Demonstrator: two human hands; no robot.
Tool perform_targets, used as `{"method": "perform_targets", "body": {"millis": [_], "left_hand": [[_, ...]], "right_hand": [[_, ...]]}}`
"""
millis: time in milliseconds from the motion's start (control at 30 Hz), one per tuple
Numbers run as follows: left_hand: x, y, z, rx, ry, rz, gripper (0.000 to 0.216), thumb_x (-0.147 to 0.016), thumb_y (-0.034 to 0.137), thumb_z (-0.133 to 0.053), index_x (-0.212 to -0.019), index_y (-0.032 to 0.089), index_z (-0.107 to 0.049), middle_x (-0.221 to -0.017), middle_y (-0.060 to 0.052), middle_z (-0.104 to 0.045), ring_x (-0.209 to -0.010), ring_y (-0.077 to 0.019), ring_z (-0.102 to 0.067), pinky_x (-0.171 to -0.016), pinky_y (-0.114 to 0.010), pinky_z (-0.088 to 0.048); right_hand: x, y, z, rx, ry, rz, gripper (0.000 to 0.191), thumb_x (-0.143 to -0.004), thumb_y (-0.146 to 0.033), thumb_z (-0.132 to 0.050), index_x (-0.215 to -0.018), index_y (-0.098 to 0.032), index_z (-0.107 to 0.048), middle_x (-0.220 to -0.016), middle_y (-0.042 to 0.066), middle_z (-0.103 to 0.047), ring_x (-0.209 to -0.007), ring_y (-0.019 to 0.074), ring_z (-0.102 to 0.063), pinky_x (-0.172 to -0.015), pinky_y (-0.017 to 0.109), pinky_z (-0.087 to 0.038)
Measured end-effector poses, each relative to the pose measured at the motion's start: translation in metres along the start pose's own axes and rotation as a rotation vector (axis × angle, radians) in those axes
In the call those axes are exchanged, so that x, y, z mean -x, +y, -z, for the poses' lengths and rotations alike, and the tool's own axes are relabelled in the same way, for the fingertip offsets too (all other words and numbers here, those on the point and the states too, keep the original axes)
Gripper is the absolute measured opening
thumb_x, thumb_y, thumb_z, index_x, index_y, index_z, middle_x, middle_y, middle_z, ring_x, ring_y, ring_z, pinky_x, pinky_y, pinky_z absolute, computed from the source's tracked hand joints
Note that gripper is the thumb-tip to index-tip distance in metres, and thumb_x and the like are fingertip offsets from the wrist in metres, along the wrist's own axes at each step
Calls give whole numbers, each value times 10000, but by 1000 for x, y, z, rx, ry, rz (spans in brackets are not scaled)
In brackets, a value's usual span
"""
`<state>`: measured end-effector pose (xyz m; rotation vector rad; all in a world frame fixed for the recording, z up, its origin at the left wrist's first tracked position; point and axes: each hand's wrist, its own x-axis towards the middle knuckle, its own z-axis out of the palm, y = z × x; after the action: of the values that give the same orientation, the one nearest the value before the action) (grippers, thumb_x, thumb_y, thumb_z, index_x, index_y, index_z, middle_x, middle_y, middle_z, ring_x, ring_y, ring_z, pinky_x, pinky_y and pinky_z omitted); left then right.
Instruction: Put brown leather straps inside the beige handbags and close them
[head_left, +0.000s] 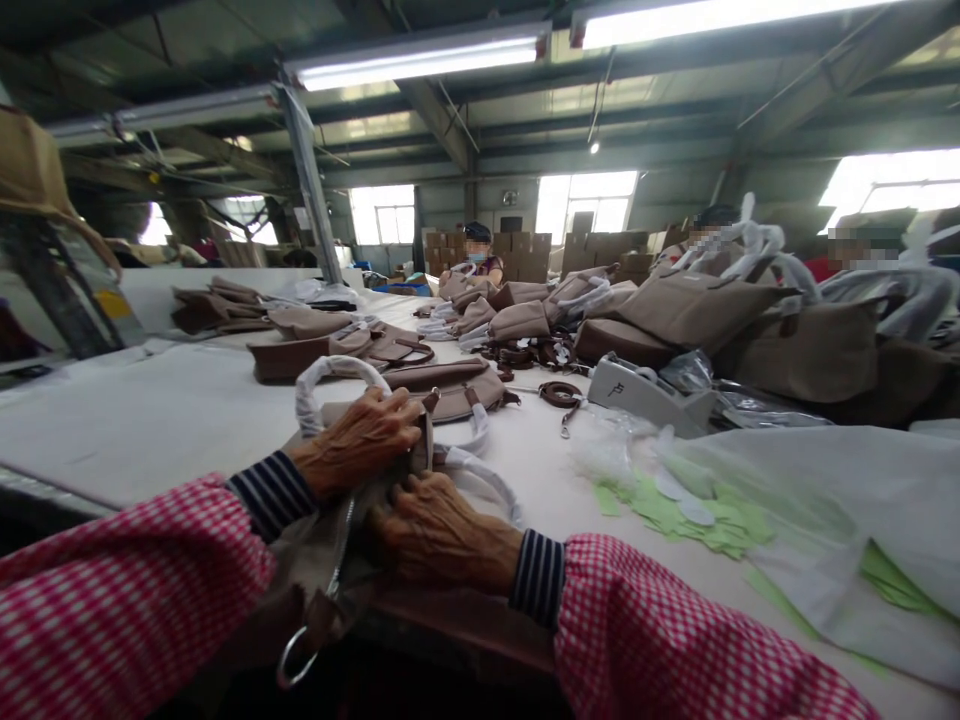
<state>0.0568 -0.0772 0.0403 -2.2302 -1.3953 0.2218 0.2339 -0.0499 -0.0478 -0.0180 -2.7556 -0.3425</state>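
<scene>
A taupe handbag (296,590) lies at the front edge of the table, its zipped mouth spread apart. My left hand (367,437) is closed on the far rim of the bag, fingers curled over the edge. My right hand (442,530) is closed at the near side of the opening; its fingertips are partly hidden inside. An undone metal zipper (343,540) runs below my hands, ending in a leather tab with a silver ring (298,660). White-wrapped handles (330,375) arch up beyond my left hand. Another brown handbag (454,385) lies just behind.
A large heap of taupe bags (690,310) fills the right and back of the table. A coiled brown strap (559,393), a grey-white dispenser (637,390), light-green paper pieces (697,510) and clear plastic sheeting (817,480) lie at right. A co-worker (480,255) sits at the far end.
</scene>
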Motion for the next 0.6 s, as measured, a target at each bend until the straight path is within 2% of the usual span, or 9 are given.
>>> {"method": "perform_targets", "body": {"millis": [100, 200, 300, 400, 467, 600], "left_hand": [[12, -15, 8, -11, -11, 22, 259, -997, 33, -520, -991, 145, -753, -1321, -162, -649, -1237, -319, -507, -894, -426, -442], [22, -23, 6, 11, -27, 111, 118, -1012, 219, -635, -1016, 185, -748, -1413, -135, -599, -1294, -336, -450, -875, -391, -456], [25, -24, -2, 88, -106, 278, 166, -1026, 337, -633, -1060, 205, -729, -1287, -118, -651, -1212, -318, -508, -790, -335, -465], [18, -22, -11, 132, -155, 360, 96, -1001, 248, -625, -1023, 209, -710, -1099, -92, -686, -1054, -276, -587, -659, -287, -405], [12, -21, -12, 138, -147, 381, 112, -981, 181, -602, -989, 214, -708, -1049, -79, -693, -996, -256, -613, -634, -285, -376], [6, -17, 5, 113, -108, 383, 194, -984, 133, -548, -952, 201, -727, -992, -91, -694, -949, -243, -618, -641, -305, -365]], "right_hand": [[-4, 6, -11, -42, 33, -37, 175, -1068, -361, -545, -1045, -195, -597, -918, 33, -671, -748, 211, -556, -625, 386, -365], [-5, 10, -15, -60, 58, -65, 175, -1076, -355, -537, -995, -208, -583, -919, 19, -656, -760, 204, -560, -632, 379, -356], [-6, 11, -13, -72, 47, -73, 170, -1076, -348, -535, -996, -206, -584, -916, 18, -656, -753, 199, -560, -635, 383, -350], [-7, 12, -10, -103, 19, -113, 137, -1066, -323, -547, -990, -214, -579, -932, 8, -671, -761, 189, -574, -631, 371, -351], [-8, 15, -10, -118, 9, -147, 114, -1057, -308, -551, -990, -217, -568, -937, 3, -681, -760, 184, -589, -623, 364, -353], [-11, 33, -17, -109, -44, -243, 152, -1021, -298, -543, -1115, -178, -548, -887, 29, -693, -725, 200, -619, -610, 359, -379]]}}
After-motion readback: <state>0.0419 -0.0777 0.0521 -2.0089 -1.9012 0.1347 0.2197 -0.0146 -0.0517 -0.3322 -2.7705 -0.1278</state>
